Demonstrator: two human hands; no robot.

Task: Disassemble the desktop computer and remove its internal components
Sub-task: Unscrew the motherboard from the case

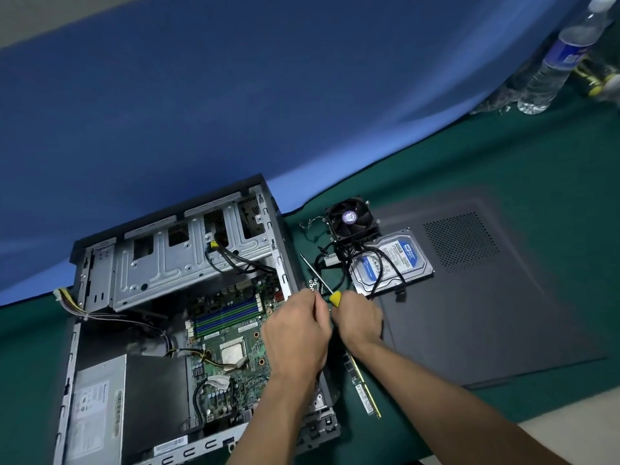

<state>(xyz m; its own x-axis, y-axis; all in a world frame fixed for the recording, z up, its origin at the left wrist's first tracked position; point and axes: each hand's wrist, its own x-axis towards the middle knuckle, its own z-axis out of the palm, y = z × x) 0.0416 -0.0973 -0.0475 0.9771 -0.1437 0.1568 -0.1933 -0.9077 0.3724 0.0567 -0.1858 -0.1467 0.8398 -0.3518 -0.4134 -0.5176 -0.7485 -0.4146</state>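
Screwdriver [320, 278] handle hidden under hands [357, 318]

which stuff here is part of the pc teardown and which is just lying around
Part of the job:
- open grey desktop case
- green motherboard
- yellow-handled screwdriver, gripped by the right hand
- left hand
- black cooler fan
- blue-labelled hard drive
- loose memory stick
- small silver screws
- dark side panel

Lying about:
- clear plastic water bottle
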